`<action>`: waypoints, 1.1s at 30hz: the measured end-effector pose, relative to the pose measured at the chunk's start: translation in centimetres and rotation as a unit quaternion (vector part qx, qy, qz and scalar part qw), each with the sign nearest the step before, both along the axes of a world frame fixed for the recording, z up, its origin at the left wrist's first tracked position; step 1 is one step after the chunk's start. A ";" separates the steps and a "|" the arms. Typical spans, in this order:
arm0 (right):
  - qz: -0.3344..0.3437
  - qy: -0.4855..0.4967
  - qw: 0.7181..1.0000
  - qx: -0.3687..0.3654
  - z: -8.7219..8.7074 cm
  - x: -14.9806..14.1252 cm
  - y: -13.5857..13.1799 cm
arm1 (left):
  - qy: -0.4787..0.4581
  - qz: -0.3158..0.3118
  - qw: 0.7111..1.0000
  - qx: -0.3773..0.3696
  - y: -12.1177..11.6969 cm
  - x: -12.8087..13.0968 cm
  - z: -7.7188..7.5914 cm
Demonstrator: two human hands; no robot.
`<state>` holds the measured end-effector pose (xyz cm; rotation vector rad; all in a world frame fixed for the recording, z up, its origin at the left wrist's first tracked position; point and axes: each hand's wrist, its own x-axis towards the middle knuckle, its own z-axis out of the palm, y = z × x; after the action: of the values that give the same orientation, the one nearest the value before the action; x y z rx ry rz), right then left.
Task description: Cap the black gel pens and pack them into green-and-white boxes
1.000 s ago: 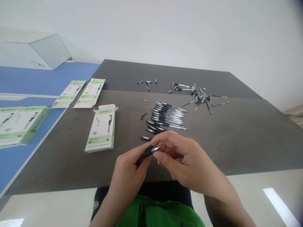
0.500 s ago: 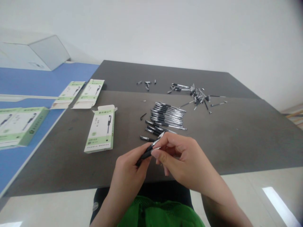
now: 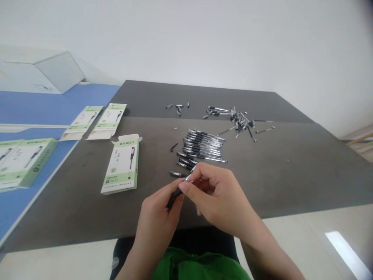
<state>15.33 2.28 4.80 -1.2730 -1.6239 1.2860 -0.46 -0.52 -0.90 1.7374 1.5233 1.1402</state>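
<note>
My left hand (image 3: 159, 208) is closed around the dark grip of a black pen (image 3: 175, 195). The thumb and forefinger of my right hand (image 3: 214, 190) pinch the silver end of that pen, and the fingers cover most of it. Whether a second pen lies in the left hand I cannot tell. Just beyond my hands, a row of black and clear pens (image 3: 203, 144) lies side by side on the table. A few nearer pens (image 3: 186, 163) lie partly hidden behind my right hand.
An upturned-flap pen box (image 3: 121, 165) lies left of the pens. More boxes (image 3: 107, 120) lie behind it, with others (image 3: 26, 161) on the blue table (image 3: 96, 93). Pen caps (image 3: 178, 111) and a heap of small pen parts (image 3: 240, 118) are farther back. A white carton (image 3: 43, 72) stands far left.
My right fingers have closed in over the silver pen end, and less of the pens between my hands shows. The view has tilted slightly, shifting the table a little down and left.
</note>
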 end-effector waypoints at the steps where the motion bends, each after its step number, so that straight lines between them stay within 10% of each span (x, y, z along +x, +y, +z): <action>1: -0.011 -0.013 1.000 0.008 0.0 -0.1 0.2 | 0.003 -0.001 1.000 -0.003 0.0 0.0 0.1; 14: 0.064 0.071 0.994 -0.055 0.9 0.7 -0.8 | 0.059 0.025 0.997 0.049 0.3 0.0 0.3; 25: -0.071 0.083 0.994 -0.010 -0.6 -1.6 0.9 | 0.218 0.083 0.972 0.007 0.2 0.8 0.7; 30: 0.046 -0.019 0.995 -0.081 1.2 0.3 3.0 | 0.183 0.136 0.973 -0.045 1.7 -0.5 0.7; 33: 0.096 -0.099 0.991 0.000 2.3 1.3 8.1 | 0.072 0.153 0.985 -0.044 2.5 -2.2 0.8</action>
<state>16.64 10.36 7.07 -1.3036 -1.9249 1.3054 -2.62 1.97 -0.07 1.5930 1.9516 1.0904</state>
